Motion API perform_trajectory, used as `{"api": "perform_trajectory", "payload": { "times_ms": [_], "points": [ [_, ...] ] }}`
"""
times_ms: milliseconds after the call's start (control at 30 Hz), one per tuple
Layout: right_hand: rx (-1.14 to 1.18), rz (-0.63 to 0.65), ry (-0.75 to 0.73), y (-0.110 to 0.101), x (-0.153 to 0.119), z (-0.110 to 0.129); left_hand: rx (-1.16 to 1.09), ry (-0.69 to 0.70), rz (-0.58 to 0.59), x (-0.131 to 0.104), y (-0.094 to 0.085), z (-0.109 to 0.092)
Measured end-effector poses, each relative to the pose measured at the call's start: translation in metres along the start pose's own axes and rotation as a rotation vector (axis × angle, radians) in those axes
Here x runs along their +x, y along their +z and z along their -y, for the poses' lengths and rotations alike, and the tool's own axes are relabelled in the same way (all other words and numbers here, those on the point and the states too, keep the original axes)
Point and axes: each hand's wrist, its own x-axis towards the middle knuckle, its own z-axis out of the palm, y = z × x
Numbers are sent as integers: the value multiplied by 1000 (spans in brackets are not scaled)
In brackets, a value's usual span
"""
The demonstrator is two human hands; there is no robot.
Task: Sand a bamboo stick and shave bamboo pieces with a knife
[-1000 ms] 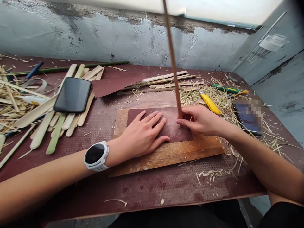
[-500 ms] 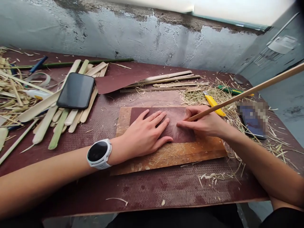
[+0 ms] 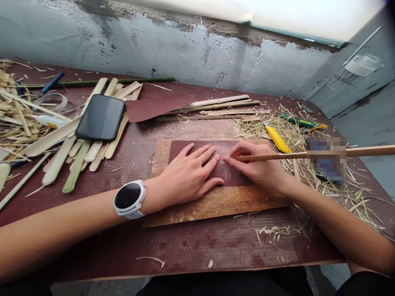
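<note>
My left hand (image 3: 194,170) lies flat with its fingers spread, pressing on a dark red-brown sheet of sandpaper (image 3: 234,176) that has pale dust on it. The sandpaper rests on a wooden board (image 3: 185,211). Between thumb and fingers, my right hand (image 3: 254,164) pinches the end of a long, thin bamboo stick (image 3: 291,156), low over the sandpaper's right part. From there the stick stretches nearly level off to the right. Its tip is hidden in my fingers, so I cannot tell whether it touches the sheet.
A black phone (image 3: 101,117) lies on bamboo strips (image 3: 60,164) at left. Behind the board are a second sandpaper sheet (image 3: 151,109) and thin strips (image 3: 222,100). On the right, a yellow cutter (image 3: 277,139), a green-handled tool (image 3: 298,120) and a blurred phone (image 3: 327,160) lie among shavings (image 3: 251,126).
The bamboo stick has swung down from a steep slant to nearly level. My right hand has shifted slightly left, turning with it; my left hand has stayed in place.
</note>
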Motion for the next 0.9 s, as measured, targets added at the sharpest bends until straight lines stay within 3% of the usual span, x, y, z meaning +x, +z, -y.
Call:
{"api": "perform_trajectory", "payload": {
  "times_ms": [300, 500, 733, 900],
  "points": [
    [-126, 176, -73, -21, 8, 1, -14, -4, -20, 0, 0, 0],
    [-22, 324, -69, -22, 5, 2, -18, -7, -8, -1, 0, 0],
    [-90, 291, -186, -19, 7, -3, -22, -2, -3, -1, 0, 0],
    [-189, 187, -250, -11, 8, -8, -25, -4, -9, 0, 0, 0]
  ]
}}
